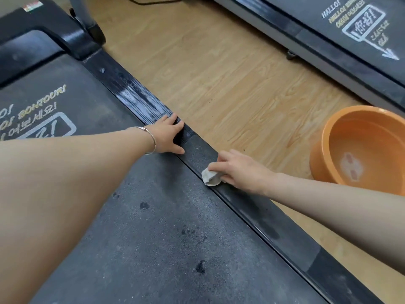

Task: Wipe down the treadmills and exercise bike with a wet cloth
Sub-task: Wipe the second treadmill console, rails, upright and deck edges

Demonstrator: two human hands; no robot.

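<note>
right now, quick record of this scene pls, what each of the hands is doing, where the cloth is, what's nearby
left hand: flat on the side rail, fingers straight, bracelet on the wrist
right hand: grips the cloth, pressing it on the side rail
side rail: wet sheen beyond the left hand
belt: dusty, a few dark spots
basin: orange, on the floor right of the rail
second treadmill: across the floor, top right
</note>
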